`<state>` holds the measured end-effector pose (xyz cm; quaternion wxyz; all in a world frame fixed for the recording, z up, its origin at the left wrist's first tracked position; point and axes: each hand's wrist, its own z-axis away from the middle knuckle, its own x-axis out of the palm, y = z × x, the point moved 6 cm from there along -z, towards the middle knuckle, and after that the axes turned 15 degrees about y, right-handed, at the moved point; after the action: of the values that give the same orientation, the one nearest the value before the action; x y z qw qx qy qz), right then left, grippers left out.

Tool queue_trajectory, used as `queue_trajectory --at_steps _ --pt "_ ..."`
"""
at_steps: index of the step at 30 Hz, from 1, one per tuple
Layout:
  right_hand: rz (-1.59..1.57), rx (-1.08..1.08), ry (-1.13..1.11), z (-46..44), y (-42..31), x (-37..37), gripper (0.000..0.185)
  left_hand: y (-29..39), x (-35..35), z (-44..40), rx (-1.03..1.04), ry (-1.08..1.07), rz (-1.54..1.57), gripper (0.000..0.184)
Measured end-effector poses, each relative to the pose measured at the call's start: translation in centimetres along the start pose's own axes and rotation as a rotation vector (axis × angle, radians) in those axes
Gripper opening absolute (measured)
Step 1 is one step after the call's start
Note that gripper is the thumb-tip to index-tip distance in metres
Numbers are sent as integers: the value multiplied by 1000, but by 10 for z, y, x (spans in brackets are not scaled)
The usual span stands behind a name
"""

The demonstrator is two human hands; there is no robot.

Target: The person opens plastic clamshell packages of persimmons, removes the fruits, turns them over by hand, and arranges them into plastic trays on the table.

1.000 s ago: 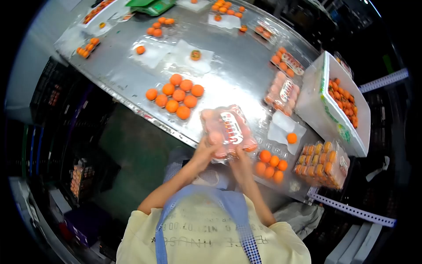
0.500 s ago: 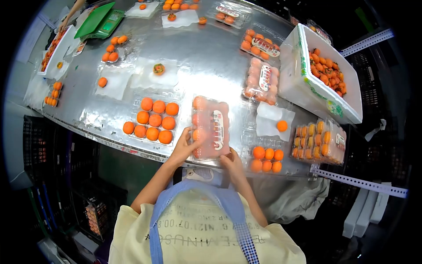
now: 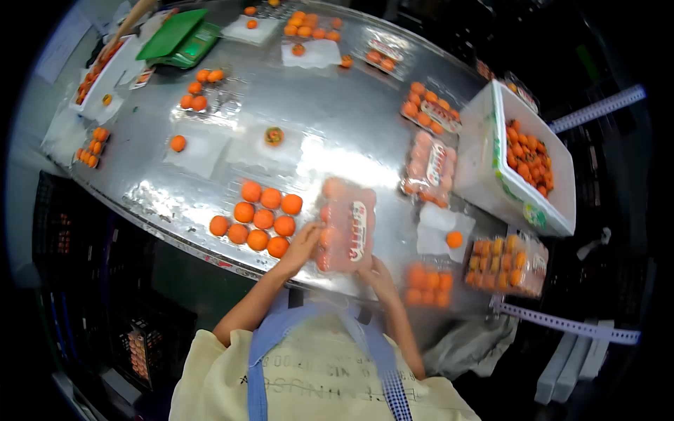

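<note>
A clear box of fruit, label up, is seen on the metal table, just beside an open group of orange fruit and near the table's edge. A second ago it was held askew, with both hands at its near side; now it is set straighter. The left hand has been shifted to the box's left edge, fingers touching it; the right hand is kept at the near right corner. Whether either hand's fingers are clamped cannot be told.

Closed clear fruit pack, label up
</note>
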<state>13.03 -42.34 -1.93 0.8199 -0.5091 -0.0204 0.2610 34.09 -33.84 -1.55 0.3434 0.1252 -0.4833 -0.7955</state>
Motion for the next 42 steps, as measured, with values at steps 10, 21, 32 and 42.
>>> queue_trajectory --at_steps 10,21,32,42 --pt "125 -71 -45 -17 3 -14 55 55 5 34 -13 -333 167 66" --pt "373 -317 157 -60 -23 -22 56 -45 26 38 -329 -364 266 36" --pt "1005 -756 108 1 -95 31 59 -141 55 15 -231 -440 61 32" --pt "976 -1277 -167 16 -87 129 49 -107 30 10 70 -380 -3 41"
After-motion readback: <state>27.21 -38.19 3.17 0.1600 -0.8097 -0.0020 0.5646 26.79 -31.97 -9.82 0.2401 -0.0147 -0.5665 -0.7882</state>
